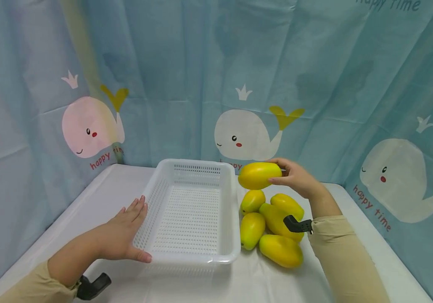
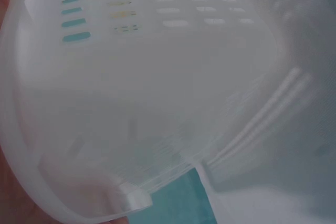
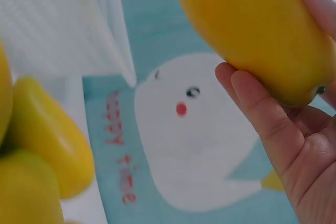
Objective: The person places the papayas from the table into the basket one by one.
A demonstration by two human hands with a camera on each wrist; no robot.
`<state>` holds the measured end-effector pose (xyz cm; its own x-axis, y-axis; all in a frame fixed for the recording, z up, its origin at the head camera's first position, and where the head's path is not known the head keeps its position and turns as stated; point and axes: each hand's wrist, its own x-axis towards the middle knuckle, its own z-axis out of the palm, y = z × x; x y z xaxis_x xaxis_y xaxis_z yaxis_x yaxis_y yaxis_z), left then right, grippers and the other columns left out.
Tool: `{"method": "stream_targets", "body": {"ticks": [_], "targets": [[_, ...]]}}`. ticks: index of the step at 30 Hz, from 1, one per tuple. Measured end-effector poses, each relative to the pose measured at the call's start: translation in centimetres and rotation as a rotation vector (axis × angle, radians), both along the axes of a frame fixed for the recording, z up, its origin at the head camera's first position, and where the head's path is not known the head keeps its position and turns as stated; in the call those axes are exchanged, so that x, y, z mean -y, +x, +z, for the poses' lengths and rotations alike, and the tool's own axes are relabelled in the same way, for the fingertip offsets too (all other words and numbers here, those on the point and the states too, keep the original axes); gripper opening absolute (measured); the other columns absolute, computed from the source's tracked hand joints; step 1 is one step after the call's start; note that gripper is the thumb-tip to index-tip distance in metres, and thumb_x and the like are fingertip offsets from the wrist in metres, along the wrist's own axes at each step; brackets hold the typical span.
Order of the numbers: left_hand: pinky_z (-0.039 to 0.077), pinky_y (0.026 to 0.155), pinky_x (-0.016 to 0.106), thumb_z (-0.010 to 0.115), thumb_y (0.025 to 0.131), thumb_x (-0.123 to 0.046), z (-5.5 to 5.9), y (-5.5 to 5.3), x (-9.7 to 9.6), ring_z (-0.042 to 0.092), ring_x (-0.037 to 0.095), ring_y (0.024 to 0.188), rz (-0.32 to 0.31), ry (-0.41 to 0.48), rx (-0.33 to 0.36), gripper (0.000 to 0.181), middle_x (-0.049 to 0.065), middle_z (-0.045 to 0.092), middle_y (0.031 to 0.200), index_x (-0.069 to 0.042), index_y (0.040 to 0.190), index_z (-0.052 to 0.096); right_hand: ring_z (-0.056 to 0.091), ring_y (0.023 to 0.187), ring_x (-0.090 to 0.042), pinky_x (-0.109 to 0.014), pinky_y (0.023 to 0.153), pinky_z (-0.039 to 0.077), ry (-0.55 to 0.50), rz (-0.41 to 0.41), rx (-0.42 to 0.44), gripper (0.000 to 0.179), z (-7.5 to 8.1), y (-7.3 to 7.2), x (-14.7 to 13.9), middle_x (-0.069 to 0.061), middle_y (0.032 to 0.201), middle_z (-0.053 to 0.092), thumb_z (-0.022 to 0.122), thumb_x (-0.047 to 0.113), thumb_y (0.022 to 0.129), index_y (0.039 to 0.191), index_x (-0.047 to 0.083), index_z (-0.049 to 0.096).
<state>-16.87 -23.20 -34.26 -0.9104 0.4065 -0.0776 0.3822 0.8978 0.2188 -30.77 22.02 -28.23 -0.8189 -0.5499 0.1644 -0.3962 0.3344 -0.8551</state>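
My right hand [image 1: 297,179] holds a plump yellow papaya [image 1: 259,176] above the table, just past the right rim of a white plastic basket [image 1: 236,219]. In the right wrist view, the fingers [image 3: 257,103] and thumb grip the papaya [image 3: 257,30] near its stem end. At the basket's left side is my left hand [image 1: 122,231], its fingers straight along the rim and its thumb at the near corner. The basket wall [image 2: 131,72] fills most of the left wrist view, and the hand is mostly hidden there. No fruit shows inside the basket.
Several more yellow papayas [image 1: 281,251] lie grouped right of the basket, below the raised one. A white cloth [image 1: 254,282] covers the table. Behind it hangs a blue curtain [image 1: 171,105] printed with whales. Each wrist carries a small black camera mount [image 1: 296,224].
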Motion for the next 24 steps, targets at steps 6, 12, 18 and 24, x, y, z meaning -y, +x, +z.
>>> {"method": "stream_targets", "body": {"ticks": [6, 12, 18, 24], "targets": [[0.009, 0.104, 0.063, 0.059, 0.054, -0.080, -0.1, 0.0, 0.1, 0.002, 0.041, 0.137, 0.006, 0.010, 0.007, 0.134, 0.025, 0.002, 0.150, 0.010, 0.141, 0.013, 0.058, 0.094, -0.027, -0.034, 0.085, 0.049, 0.050, 0.037, -0.006, 0.050, 0.0, -0.5, 3.2, -0.012, 0.113, 0.052, 0.069, 0.020, 0.083, 0.127, 0.009, 0.048], [0.009, 0.105, 0.062, 0.060, 0.053, -0.080, -0.3, 0.0, 0.2, 0.002, 0.040, 0.137, 0.016, 0.014, 0.003, 0.134, 0.024, 0.003, 0.150, 0.009, 0.142, 0.014, 0.056, 0.092, -0.028, -0.036, 0.084, 0.047, 0.069, 0.078, 0.021, 0.048, -0.4, -0.9, 6.2, -0.009, 0.115, 0.051, 0.069, 0.019, 0.083, 0.127, 0.013, 0.049], [0.010, 0.104, 0.062, 0.058, 0.053, -0.081, -0.3, 0.0, 0.2, 0.002, 0.041, 0.137, 0.003, 0.013, -0.011, 0.134, 0.025, 0.004, 0.150, 0.010, 0.141, 0.015, 0.058, 0.088, -0.024, -0.035, 0.082, 0.048, 0.138, 0.088, -0.012, 0.051, -0.3, -0.7, 8.8, -0.006, 0.114, 0.054, 0.072, 0.026, 0.080, 0.126, 0.017, 0.051], [0.010, 0.104, 0.062, 0.056, 0.052, -0.083, -0.4, -0.1, 0.2, 0.002, 0.041, 0.137, 0.000, 0.013, -0.012, 0.135, 0.024, 0.003, 0.150, 0.010, 0.141, 0.015, 0.059, 0.089, -0.023, -0.033, 0.082, 0.049, 0.122, 0.143, 0.025, 0.051, -0.4, -0.7, 11.2, -0.006, 0.114, 0.055, 0.072, 0.020, 0.080, 0.126, 0.015, 0.051]]}}
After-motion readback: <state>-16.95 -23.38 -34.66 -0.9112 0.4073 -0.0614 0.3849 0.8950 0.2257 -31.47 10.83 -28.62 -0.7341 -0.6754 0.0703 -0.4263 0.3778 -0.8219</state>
